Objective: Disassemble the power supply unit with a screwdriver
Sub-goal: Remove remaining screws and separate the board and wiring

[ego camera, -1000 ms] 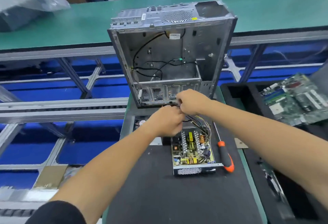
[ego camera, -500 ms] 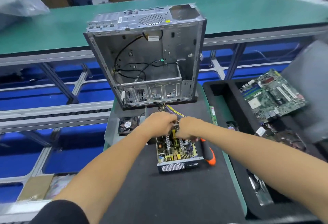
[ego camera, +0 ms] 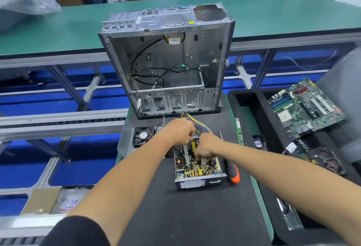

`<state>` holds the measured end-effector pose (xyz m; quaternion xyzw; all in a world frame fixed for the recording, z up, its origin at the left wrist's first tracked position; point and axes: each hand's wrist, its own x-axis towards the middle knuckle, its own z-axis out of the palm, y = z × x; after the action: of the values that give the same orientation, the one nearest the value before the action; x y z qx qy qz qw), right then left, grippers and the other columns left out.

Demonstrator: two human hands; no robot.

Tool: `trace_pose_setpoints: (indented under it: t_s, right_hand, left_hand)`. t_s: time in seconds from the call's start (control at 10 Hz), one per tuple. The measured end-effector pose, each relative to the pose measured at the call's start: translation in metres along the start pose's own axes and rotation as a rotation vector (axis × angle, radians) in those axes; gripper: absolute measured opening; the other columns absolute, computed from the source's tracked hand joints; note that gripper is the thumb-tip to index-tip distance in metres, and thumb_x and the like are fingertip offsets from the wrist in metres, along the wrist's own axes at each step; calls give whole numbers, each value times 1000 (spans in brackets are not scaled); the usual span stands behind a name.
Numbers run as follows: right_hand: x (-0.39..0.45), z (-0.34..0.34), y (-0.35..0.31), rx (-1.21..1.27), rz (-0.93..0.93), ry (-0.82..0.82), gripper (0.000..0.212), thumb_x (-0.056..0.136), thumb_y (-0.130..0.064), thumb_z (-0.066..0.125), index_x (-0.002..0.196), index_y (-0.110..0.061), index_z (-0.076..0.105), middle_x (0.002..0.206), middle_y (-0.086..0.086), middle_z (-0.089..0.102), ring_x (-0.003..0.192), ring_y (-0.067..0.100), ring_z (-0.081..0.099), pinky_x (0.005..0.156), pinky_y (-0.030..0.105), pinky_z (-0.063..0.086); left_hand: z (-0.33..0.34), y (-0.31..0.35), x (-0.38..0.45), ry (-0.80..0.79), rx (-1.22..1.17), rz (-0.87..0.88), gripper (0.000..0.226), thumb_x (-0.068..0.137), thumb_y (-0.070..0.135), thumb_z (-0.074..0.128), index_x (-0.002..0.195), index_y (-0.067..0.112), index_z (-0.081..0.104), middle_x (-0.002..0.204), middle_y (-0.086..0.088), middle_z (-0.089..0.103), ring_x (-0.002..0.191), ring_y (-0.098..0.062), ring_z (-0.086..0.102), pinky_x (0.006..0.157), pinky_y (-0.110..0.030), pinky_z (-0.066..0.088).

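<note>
Both hands worked inside the opened power supply unit (ego camera: 197, 167). The left hand (ego camera: 180, 131) was curled at the far end of the unit, where the wire bundle (ego camera: 192, 123) leaves it; it appeared to grip the wires, though the fingers were hidden. The right hand (ego camera: 207, 147) was curled over the circuit board (ego camera: 192, 165), its fingertips down among the components; what it pinched could not be determined.

The unit sat on the black mat of the tabletop (ego camera: 185, 216), cover already off, board and heatsinks exposed. The screwdriver (ego camera: 232, 171), orange-and-black handled, lay unused just beside the unit's right wall.

Judged status: cover removal was complete. Freeing the board and wiring from the metal tray appeared to be the step in hand. Board extraction and any remaining screws were still outstanding.

Left of the unit lay a small fan (ego camera: 143, 135). Beyond the hands stood the empty computer case (ego camera: 168, 60), upright and open. To the right, a black tray (ego camera: 252, 109) held a motherboard (ego camera: 306, 105).
</note>
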<state>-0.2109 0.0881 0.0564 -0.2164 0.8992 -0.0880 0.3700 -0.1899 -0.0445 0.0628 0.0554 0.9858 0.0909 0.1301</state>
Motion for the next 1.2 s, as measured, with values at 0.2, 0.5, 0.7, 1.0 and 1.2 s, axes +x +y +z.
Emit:
trace_pose_setpoints:
  t_s: [0.2, 0.5, 0.7, 1.0, 1.2]
  right_hand:
    - [-11, -10, 0, 72, -36, 26, 17, 75, 0, 52, 60, -6, 47, 31, 1, 48, 29, 15, 44, 40, 19, 38]
    - [-25, -21, 0, 34, -49, 68, 25, 79, -6, 52, 55, -10, 48, 33, -2, 49, 43, 15, 48, 46, 21, 36]
    - [-23, -27, 8, 38, -62, 85, 29, 80, -7, 58, 53, -11, 49, 34, -3, 49, 44, 15, 47, 46, 21, 35]
    - [-20, -37, 16, 74, -91, 147, 27, 83, -24, 65, 58, -18, 55, 42, -6, 56, 40, 5, 51, 33, 12, 37]
    - [-19, -33, 9, -114, -100, 166, 40, 81, -10, 57, 50, -12, 32, 42, 0, 29, 44, 19, 25, 41, 24, 21]
  left_hand:
    - [0, -3, 1, -8, -31, 2, 7, 85, 17, 68, 81, 12, 70, 84, -2, 72, 82, -20, 64, 75, -35, 51]
    - [2, -10, 2, -2, -174, -6, 5, 83, 15, 72, 84, 11, 73, 86, 0, 72, 82, -16, 63, 76, -31, 50]
    - [3, -16, 1, 12, -247, -5, 8, 83, 7, 69, 88, 10, 76, 87, -1, 73, 81, -13, 63, 73, -22, 44]
    - [3, -25, -1, 13, -331, -49, 18, 84, 5, 67, 92, 18, 77, 83, 10, 68, 72, 1, 54, 73, -17, 41]
    - [5, -32, -5, -57, -431, -35, 26, 86, 4, 66, 103, 20, 75, 86, 15, 66, 78, 0, 58, 74, -16, 43]
